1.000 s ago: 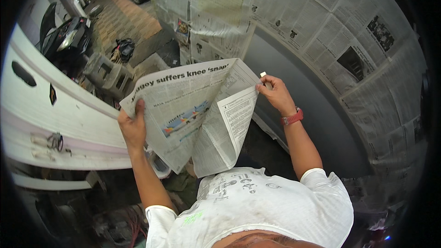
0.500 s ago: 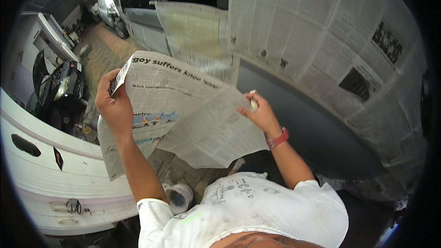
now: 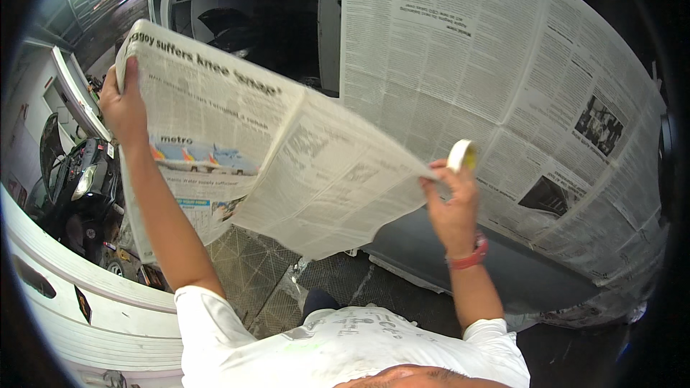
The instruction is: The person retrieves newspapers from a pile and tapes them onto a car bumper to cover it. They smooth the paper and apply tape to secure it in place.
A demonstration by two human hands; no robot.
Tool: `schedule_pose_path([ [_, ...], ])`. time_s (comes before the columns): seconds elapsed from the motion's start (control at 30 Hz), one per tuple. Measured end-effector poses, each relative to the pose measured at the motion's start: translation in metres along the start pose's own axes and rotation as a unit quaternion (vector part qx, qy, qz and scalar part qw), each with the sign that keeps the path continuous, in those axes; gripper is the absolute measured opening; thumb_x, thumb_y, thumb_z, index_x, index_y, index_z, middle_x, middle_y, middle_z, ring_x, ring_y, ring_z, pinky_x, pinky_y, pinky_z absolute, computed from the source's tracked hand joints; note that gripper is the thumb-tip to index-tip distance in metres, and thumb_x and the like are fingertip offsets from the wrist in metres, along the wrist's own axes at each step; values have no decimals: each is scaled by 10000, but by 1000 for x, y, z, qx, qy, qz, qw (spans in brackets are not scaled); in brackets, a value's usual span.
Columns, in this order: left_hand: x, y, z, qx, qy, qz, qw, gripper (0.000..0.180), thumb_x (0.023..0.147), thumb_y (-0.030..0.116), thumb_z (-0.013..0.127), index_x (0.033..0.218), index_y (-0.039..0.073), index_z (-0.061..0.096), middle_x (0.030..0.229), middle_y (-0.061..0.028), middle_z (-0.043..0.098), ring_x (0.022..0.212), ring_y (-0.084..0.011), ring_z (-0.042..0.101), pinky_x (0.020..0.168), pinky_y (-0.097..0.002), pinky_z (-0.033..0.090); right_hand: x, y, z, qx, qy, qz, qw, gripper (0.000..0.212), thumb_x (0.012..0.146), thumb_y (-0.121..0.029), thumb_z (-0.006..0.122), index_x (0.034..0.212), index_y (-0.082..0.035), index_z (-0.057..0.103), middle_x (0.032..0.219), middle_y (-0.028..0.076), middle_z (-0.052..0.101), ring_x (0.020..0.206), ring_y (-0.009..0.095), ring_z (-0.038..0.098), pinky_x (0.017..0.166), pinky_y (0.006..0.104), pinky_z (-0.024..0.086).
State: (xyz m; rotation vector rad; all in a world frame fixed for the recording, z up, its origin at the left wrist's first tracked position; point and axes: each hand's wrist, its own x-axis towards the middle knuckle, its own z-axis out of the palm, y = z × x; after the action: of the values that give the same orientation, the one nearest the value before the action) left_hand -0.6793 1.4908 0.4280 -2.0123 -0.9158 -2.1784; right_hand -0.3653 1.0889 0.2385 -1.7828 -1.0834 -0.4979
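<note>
Stretched out between my two hands is a newspaper sheet (image 3: 273, 151), opened wide with a fold down its middle. My left hand (image 3: 126, 111) pinches its upper left edge, thumb on the printed face. At the opposite corner, my right hand (image 3: 454, 205) is closed on the paper's edge and also carries a roll of masking tape (image 3: 461, 155), pale with a yellowish inside. Beyond the sheet stands a dark grey vehicle panel (image 3: 417, 244), its upper part covered by more newspaper (image 3: 460, 65). The held sheet hides part of the vehicle's side.
A black car (image 3: 83, 187) with its hood raised stands at the left. Nearer on that side lies a long white vehicle panel (image 3: 93, 316). Patterned paving (image 3: 251, 262) shows below the sheet. A dark window opening (image 3: 266, 21) is at the top.
The newspaper has been pulled wider and flatter. My left hand has moved left and up, my right hand to the right. The view has also shifted.
</note>
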Motion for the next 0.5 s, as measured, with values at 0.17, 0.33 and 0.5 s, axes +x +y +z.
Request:
schedule_pose_path([
  [0.17, 44, -106, 114, -262, -44, -137, 954, 378, 1049, 385, 791, 1184, 32, 806, 1087, -31, 797, 938, -123, 692, 860, -297, 529, 106, -33, -40, -178, 134, -139, 965, 205, 929, -171, 861, 1075, -69, 760, 1118, 118, 732, 1039, 333, 724, 885, 463, 568],
  [0.33, 77, -191, 241, -402, -79, -244, 879, 397, 1019, 359, 832, 1195, 5, 790, 1128, -61, 798, 988, -146, 711, 882, -309, 538, 244, -75, -18, -346, 226, -204, 888, 275, 966, -311, 847, 1080, -68, 785, 1093, 141, 774, 1003, 296, 745, 875, 418, 603],
  [0.5, 100, -215, 308, -417, -83, -279, 861, 423, 1031, 327, 823, 1212, -50, 762, 1168, -101, 793, 1054, -172, 716, 936, -331, 547, 305, -130, 26, -362, 294, -200, 862, 199, 935, -205, 812, 1033, -33, 795, 1012, 188, 786, 978, 372, 767, 895, 492, 609],
])
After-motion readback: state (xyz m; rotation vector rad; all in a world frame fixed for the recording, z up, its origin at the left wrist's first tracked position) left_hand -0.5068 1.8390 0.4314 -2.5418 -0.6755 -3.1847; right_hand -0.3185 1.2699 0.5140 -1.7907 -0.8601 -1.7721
